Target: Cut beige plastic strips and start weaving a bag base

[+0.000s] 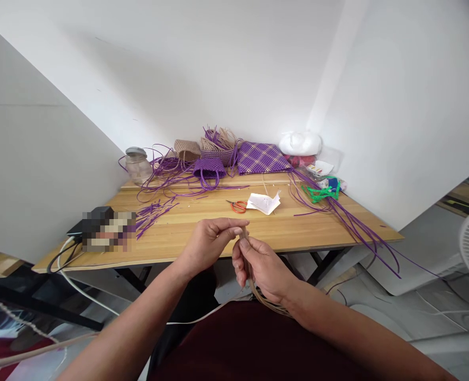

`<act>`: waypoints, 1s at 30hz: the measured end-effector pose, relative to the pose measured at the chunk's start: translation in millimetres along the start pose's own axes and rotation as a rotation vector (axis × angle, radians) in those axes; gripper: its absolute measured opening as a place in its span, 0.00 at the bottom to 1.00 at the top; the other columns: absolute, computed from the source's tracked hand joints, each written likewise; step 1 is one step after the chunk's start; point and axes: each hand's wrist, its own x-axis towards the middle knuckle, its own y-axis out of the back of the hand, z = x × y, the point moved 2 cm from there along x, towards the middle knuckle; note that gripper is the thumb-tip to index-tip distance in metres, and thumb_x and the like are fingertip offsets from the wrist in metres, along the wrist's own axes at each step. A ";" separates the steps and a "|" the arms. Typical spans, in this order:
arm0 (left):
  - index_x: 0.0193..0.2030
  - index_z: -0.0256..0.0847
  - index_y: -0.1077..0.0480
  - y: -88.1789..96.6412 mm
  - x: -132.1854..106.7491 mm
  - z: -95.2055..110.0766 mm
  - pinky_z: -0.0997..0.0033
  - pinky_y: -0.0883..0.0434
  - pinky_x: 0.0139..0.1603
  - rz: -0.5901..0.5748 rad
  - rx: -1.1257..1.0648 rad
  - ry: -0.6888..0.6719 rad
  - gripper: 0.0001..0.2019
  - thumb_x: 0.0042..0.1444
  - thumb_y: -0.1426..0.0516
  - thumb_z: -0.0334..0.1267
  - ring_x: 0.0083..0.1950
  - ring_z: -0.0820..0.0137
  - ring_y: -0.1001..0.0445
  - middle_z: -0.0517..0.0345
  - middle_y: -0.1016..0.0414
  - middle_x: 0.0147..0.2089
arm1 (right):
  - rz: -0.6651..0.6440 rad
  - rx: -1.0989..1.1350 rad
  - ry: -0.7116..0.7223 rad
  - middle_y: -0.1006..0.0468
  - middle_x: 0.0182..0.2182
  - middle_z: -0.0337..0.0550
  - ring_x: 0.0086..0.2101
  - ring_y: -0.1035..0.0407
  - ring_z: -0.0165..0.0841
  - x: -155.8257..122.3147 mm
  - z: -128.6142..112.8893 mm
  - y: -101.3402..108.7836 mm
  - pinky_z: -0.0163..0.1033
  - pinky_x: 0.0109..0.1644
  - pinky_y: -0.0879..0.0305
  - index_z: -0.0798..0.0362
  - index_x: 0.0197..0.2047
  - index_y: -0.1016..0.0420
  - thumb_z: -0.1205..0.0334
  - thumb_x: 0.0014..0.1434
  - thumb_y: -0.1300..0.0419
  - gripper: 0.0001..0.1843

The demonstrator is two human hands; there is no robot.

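The right hand's (266, 267) grip closed around tan strips (259, 297), whose tails ran toward five o'clock; the left hand's (204, 243) grip pinched their upper end, at twelve. On the wooden tabletop (202, 211), one pair of scissors (233, 204) lay at twelve, one paper (263, 203) at one. Farther off stood one jar (138, 166) at ten, one checked purple bag (263, 157) past twelve, before a pale wall (218, 69).

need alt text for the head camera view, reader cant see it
Two bare hands, left and right, hold a bunch of tan strips at the near edge of a wooden table. On it lie orange-handled scissors beside creased paper, with a small purple handled basket and a lidded glass jar farther back.
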 end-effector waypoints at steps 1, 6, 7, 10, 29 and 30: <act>0.49 0.39 0.21 0.5 0.0 1.2 0.65 0.26 0.52 -0.021 -0.005 -0.008 0.13 0.60 0.42 0.39 0.45 0.64 0.20 0.53 0.17 0.43 | -0.002 0.005 0.005 0.33 0.23 0.36 0.17 0.38 0.24 0.3 -0.9 0.4 0.31 0.21 0.41 0.56 0.32 0.32 0.41 0.62 0.44 0.24; 0.53 0.40 0.23 3.7 -1.1 5.9 0.62 0.28 0.57 -0.120 -0.013 -0.017 0.15 0.62 0.45 0.36 0.50 0.64 0.21 0.52 0.18 0.47 | -0.023 0.025 -0.004 0.32 0.23 0.36 0.17 0.36 0.25 1.2 -2.1 3.1 0.31 0.21 0.41 0.56 0.33 0.32 0.43 0.63 0.44 0.22; 0.53 0.40 0.23 4.4 -1.3 6.9 0.62 0.28 0.56 -0.132 -0.017 -0.020 0.15 0.62 0.46 0.36 0.50 0.64 0.21 0.52 0.18 0.47 | -0.022 0.021 -0.002 0.32 0.23 0.36 0.17 0.36 0.25 1.1 -1.7 3.6 0.31 0.21 0.41 0.56 0.33 0.32 0.43 0.63 0.44 0.22; 0.51 0.40 0.22 5.7 -1.1 9.3 0.63 0.28 0.54 -0.147 -0.031 -0.036 0.15 0.63 0.46 0.36 0.48 0.65 0.21 0.52 0.17 0.45 | -0.020 0.020 -0.008 0.34 0.23 0.36 0.17 0.38 0.24 0.2 -0.2 4.0 0.31 0.21 0.41 0.56 0.33 0.32 0.42 0.63 0.44 0.23; 0.40 0.34 0.27 -48.1 -11.5 -19.2 0.76 0.34 0.32 -0.354 -0.425 0.218 0.18 0.64 0.46 0.50 0.27 0.75 0.30 0.57 0.25 0.25 | 0.099 0.270 0.128 0.42 0.20 0.31 0.18 0.51 0.22 17.9 -81.8 10.8 0.29 0.22 0.49 0.54 0.30 0.36 0.56 0.70 0.50 0.17; 0.38 0.34 0.28 -53.0 -10.6 -17.1 0.77 0.37 0.28 -0.376 -0.469 0.222 0.19 0.65 0.47 0.50 0.24 0.77 0.33 0.58 0.27 0.23 | 0.093 0.280 0.118 0.42 0.20 0.31 0.18 0.51 0.22 18.3 -86.6 9.8 0.29 0.22 0.49 0.54 0.30 0.36 0.57 0.71 0.51 0.17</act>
